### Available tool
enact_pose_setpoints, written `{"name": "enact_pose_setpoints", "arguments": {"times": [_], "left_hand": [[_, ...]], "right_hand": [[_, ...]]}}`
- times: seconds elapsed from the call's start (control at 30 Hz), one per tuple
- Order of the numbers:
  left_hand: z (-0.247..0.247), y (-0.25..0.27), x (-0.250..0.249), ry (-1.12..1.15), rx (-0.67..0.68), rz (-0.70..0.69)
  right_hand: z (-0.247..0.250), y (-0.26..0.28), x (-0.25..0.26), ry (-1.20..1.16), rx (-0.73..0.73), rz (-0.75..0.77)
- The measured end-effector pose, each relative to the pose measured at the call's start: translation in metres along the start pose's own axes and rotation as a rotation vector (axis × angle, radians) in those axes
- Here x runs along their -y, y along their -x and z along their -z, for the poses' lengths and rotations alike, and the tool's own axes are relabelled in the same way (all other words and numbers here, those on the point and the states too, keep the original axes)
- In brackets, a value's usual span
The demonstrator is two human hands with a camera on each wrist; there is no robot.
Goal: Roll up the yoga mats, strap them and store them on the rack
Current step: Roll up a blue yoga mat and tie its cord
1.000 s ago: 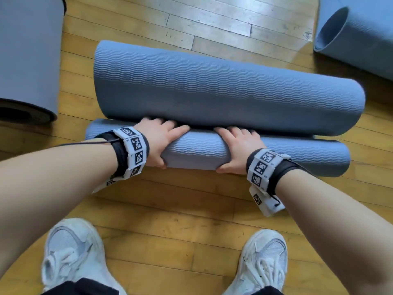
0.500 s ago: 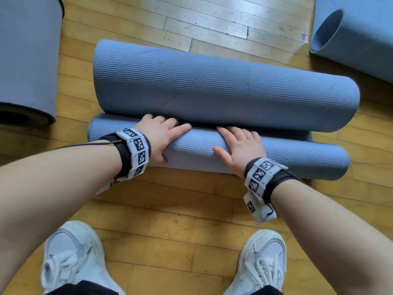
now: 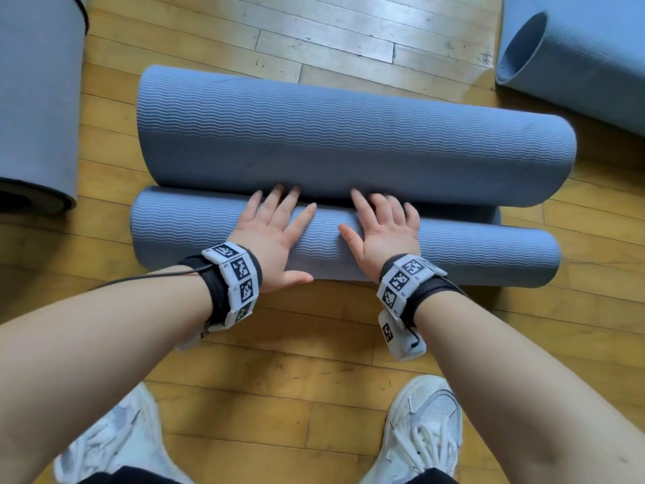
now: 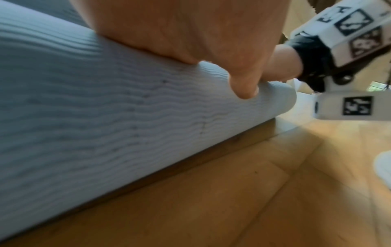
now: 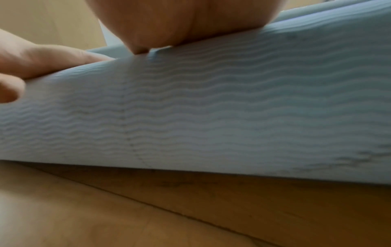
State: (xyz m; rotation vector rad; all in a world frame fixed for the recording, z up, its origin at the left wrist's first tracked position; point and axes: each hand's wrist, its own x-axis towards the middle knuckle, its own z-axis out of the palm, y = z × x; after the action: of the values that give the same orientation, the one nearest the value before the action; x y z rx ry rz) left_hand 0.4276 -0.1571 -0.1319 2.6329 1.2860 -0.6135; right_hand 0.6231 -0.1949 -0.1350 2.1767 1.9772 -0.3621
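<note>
A grey-blue ribbed yoga mat lies on the wooden floor in front of me, curled at both ends. Its near end is a tight roll (image 3: 471, 260) and its far end a larger loose curl (image 3: 349, 144). My left hand (image 3: 275, 225) lies flat on top of the tight roll with fingers spread, thumb down its near side. My right hand (image 3: 382, 227) lies flat beside it, fingers reaching the seam under the far curl. In the wrist views the left palm (image 4: 190, 30) and right palm (image 5: 180, 21) press on the roll (image 4: 105, 117) (image 5: 211, 108).
Another rolled grey-blue mat (image 3: 35, 99) lies at the left edge, and a third loosely rolled one (image 3: 576, 54) at the top right. My two white trainers (image 3: 104, 445) (image 3: 422, 427) stand on the floor just behind the roll.
Both hands went from cupping the near roll with curled fingers to lying flat on top of it with fingers straight. The roll has moved forward against the far curl.
</note>
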Motion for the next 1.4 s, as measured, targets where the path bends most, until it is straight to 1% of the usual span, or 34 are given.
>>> {"name": "enact_pose_setpoints", "arguments": {"times": [0.1,0.2,0.33,0.5,0.57,0.63,0.8,1.0,1.07,1.17,1.3,1.4], "left_hand": [[0.003,-0.004,0.003,0.015,-0.002,0.013],[0.01,-0.013,0.005,0.022,0.005,0.046],[0.016,-0.022,0.007,0.034,0.016,0.089],[0.027,-0.025,0.002,0.08,0.0,0.164],[0.025,-0.023,-0.001,0.059,0.0,0.129],[0.02,-0.022,0.001,0.003,0.029,0.084],[0.028,-0.038,0.005,-0.134,0.025,0.073],[0.048,-0.041,0.008,-0.138,0.054,-0.002],[0.048,-0.035,0.004,-0.152,0.053,-0.027],[0.038,-0.021,-0.002,-0.115,0.048,-0.066],[0.025,-0.013,-0.002,-0.079,0.035,-0.052],[0.013,-0.007,-0.004,0.001,0.004,0.013]], "right_hand": [[0.001,0.004,-0.001,-0.006,0.002,-0.045],[0.002,0.003,-0.005,-0.013,0.052,-0.096],[0.008,-0.009,-0.008,0.008,0.103,-0.087],[0.01,-0.024,-0.01,-0.014,0.067,-0.085],[0.01,-0.029,-0.011,-0.019,0.05,-0.087],[0.01,-0.033,-0.011,-0.025,0.041,-0.086],[0.014,-0.039,-0.013,-0.043,0.007,-0.072],[0.013,-0.031,-0.019,-0.076,-0.028,-0.053],[0.012,-0.026,-0.02,-0.061,-0.035,-0.037],[0.011,-0.013,-0.022,-0.038,-0.015,0.005],[0.006,-0.003,-0.02,-0.012,0.026,0.027],[0.002,-0.006,-0.016,-0.005,0.035,0.009]]}}
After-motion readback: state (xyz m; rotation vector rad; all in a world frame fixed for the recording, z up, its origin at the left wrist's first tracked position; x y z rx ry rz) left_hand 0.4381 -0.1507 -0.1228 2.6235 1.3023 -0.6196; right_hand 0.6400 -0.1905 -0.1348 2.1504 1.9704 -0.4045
